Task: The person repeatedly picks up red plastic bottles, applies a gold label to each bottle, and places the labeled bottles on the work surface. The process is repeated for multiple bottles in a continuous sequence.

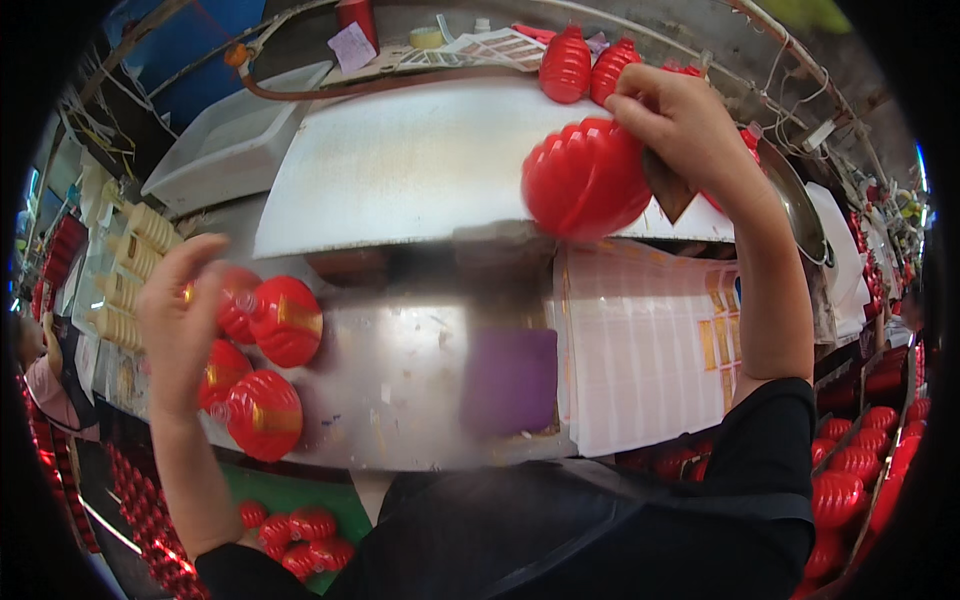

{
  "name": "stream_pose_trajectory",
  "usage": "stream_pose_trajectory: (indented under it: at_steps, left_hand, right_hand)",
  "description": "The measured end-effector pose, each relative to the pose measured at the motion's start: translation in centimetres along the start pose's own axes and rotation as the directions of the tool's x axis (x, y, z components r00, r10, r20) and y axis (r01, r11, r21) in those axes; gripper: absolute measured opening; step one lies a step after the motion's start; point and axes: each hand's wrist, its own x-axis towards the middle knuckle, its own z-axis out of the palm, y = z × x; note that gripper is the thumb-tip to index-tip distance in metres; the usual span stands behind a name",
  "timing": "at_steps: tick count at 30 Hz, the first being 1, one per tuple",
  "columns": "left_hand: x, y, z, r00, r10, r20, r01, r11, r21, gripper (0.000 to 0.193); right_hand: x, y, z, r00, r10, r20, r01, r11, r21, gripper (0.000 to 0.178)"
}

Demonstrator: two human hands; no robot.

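At the upper right, my right hand [665, 115] is closed at the end of a large red ribbed bottle [585, 180], held over the white board. A dark brown pointed piece [668, 188] shows below that hand; I cannot tell what it is or whether I hold it. My left hand [185, 320], smeared by motion, is at the left beside several red ribbed bottles with gold labels, among them an upper bottle [288, 322] and a lower bottle [264, 415]. They rest on the metal tabletop [375, 385], necks toward the hand.
A white board [400, 165] spans the back. Label sheets [650, 340] and a purple pad [510, 382] lie in front. More red bottles [566, 65] stand behind. A white tub [230, 135] is far left, cream ribbed pieces [145, 245] nearer. Red bottles fill racks [838, 495] at right.
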Motion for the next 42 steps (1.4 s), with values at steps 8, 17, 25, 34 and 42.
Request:
stream_pose_trajectory:
  at_steps: [8, 17, 25, 34, 42]
  left_hand:
    - [-5.2, 11.4, 15.2, 0.912, 0.358, 0.2, -0.247, 0.87, -0.428, 0.082]
    - [-9.3, 11.4, 20.8, 0.941, 0.313, 0.128, -0.223, 0.859, -0.46, 0.102]
    - [-9.1, 9.3, 23.8, 0.847, -0.16, 0.506, 0.53, 0.317, -0.787, 0.081]
    - [-11.0, 10.6, 24.4, 0.911, -0.232, 0.342, 0.409, 0.385, -0.827, 0.076]
    - [-11.1, 11.0, 24.7, 0.903, -0.289, 0.317, 0.411, 0.371, -0.833, 0.065]
  right_hand:
    - [-3.1, -4.8, 0.8, 0.994, -0.105, 0.027, 0.104, 0.994, 0.046, 0.025]
    - [-4.9, -4.3, 6.5, 0.879, -0.237, 0.415, 0.067, 0.921, 0.384, 0.03]
    - [-16.0, -0.7, 14.3, 0.955, 0.295, -0.028, -0.231, 0.801, 0.552, 0.033]
    - [-39.3, 11.8, 7.0, 0.806, 0.547, -0.226, -0.591, 0.724, -0.355, 0.032]
    - [-41.9, 3.6, 8.0, 0.822, 0.543, 0.171, -0.411, 0.774, -0.481, 0.041]
